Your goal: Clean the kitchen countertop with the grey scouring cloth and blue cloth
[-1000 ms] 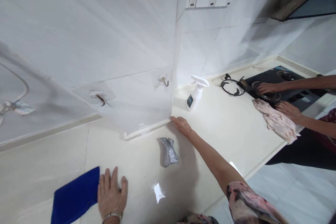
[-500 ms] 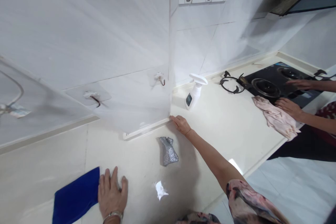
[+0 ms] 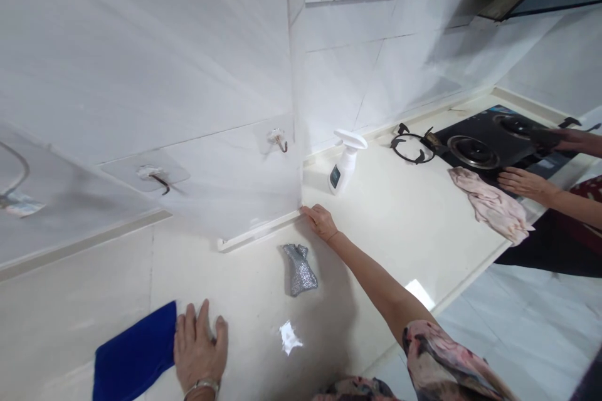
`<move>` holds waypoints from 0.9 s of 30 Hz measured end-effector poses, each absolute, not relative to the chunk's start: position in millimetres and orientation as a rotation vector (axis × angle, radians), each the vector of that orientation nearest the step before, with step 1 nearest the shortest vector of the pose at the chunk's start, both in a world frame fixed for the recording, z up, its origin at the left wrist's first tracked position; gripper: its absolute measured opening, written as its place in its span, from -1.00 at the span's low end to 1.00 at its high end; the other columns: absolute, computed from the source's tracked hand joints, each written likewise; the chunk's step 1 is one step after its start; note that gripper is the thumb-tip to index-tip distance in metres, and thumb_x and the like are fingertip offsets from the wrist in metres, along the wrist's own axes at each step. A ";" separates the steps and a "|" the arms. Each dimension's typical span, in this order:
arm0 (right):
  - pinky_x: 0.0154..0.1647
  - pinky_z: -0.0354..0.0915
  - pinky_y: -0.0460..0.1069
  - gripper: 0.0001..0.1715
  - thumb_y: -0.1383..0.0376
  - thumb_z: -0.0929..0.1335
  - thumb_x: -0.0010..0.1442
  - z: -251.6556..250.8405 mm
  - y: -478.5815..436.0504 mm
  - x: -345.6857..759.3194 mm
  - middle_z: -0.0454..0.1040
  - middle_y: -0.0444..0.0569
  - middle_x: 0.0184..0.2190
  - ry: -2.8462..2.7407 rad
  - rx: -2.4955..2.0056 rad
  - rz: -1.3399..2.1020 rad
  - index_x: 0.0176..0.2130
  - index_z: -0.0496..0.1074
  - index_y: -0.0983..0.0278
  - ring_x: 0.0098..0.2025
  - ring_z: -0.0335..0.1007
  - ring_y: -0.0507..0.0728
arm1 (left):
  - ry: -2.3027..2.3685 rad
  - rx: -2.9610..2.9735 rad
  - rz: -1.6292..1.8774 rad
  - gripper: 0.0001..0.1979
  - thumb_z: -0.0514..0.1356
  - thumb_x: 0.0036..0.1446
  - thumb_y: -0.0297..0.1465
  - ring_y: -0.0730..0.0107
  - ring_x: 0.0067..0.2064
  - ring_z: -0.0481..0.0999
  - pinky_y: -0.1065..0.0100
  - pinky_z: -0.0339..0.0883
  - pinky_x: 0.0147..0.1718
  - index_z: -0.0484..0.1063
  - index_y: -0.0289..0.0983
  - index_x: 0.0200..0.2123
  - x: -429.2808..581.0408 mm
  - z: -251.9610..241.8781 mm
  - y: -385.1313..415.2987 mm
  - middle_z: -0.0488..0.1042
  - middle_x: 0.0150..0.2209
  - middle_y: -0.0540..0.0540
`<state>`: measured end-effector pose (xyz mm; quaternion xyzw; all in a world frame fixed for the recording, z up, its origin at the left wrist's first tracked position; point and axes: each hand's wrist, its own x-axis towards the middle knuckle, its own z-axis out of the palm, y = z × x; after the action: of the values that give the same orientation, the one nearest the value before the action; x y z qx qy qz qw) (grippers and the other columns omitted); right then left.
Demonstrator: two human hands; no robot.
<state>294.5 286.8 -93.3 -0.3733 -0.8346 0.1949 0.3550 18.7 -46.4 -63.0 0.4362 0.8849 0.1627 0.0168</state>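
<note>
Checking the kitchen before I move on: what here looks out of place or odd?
One thing: a black pan support ring lies on the cream counter left of the black hob, off its burner. A crumpled pink cloth overhangs the counter edge by another person's hand. Nothing looks spilled or broken.

spray bottle, silver scrubber, black stove

Cream countertop, blue cloth, silver scrubber, spray bottle, pink rag
</note>
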 end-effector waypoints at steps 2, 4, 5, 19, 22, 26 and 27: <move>-0.17 0.43 0.06 -0.60 0.34 0.21 0.37 -91.9 285.6 293.8 0.48 -0.06 -0.47 -2.129 -0.972 0.517 0.00 0.57 0.19 -0.31 0.37 0.17 | 2.756 1.350 0.516 -0.30 -0.14 0.35 -0.06 -0.11 0.51 -0.01 -0.12 -0.06 0.45 0.29 -0.37 0.34 19.1 -63.1 -46.2 0.16 0.45 -0.40; -0.16 0.44 0.05 -0.64 0.33 0.25 0.34 -89.7 282.5 293.1 0.53 -0.08 -0.43 -2.104 -0.967 0.538 -0.03 0.59 0.16 -0.29 0.40 0.16 | 2.761 1.352 0.519 -0.31 -0.12 0.34 -0.07 -0.10 0.51 -0.01 -0.12 -0.05 0.45 0.28 -0.36 0.35 18.7 -64.2 -46.4 0.15 0.45 -0.39; -0.14 0.45 0.04 -0.66 0.33 0.27 0.33 -88.6 279.8 292.8 0.56 -0.09 -0.40 -2.088 -0.964 0.549 -0.05 0.60 0.14 -0.27 0.42 0.15 | 2.763 1.355 0.519 -0.32 -0.11 0.34 -0.07 -0.10 0.51 0.00 -0.13 -0.05 0.45 0.28 -0.35 0.35 18.2 -65.1 -46.7 0.16 0.45 -0.39; -0.15 0.44 -0.02 -0.61 0.31 0.20 0.40 -84.9 258.7 280.3 0.53 0.02 -0.17 -1.883 -1.175 0.433 0.06 0.53 0.18 -0.15 0.47 0.13 | 2.761 1.356 0.524 -0.34 -0.09 0.34 -0.08 -0.05 0.52 -0.02 -0.09 -0.07 0.46 0.27 -0.30 0.36 11.6 -73.8 -50.3 0.14 0.46 -0.31; -0.29 0.37 -0.05 -0.59 0.33 0.18 0.40 -85.8 262.7 275.4 0.46 -0.02 -0.25 -1.911 -1.190 0.387 0.04 0.52 0.19 -0.26 0.41 0.10 | 2.756 1.381 0.526 -0.34 -0.09 0.34 -0.08 -0.06 0.51 -0.01 -0.09 -0.06 0.46 0.28 -0.32 0.35 11.8 -73.1 -50.8 0.15 0.46 -0.34; -0.34 0.31 -0.06 -0.60 0.34 0.16 0.41 -84.8 270.3 274.7 0.39 -0.06 -0.32 -1.971 -1.178 0.346 0.01 0.51 0.21 -0.33 0.34 0.09 | 2.767 1.370 0.530 -0.32 -0.11 0.34 -0.08 -0.07 0.51 0.00 -0.09 -0.05 0.45 0.30 -0.35 0.33 14.3 -69.5 -49.8 0.16 0.45 -0.37; -0.34 0.30 -0.06 -0.62 0.34 0.16 0.42 -83.7 272.8 275.6 0.39 -0.06 -0.32 -1.994 -1.169 0.337 -0.01 0.51 0.22 -0.33 0.33 0.09 | 2.768 1.355 0.523 -0.32 -0.12 0.34 -0.07 -0.07 0.51 -0.01 -0.09 -0.06 0.46 0.30 -0.34 0.34 14.8 -68.7 -49.4 0.16 0.45 -0.36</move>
<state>275.6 272.8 -83.7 -0.4605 -0.7852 0.1328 0.3922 14.8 -49.4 -68.7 0.4334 0.8855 0.1673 0.0077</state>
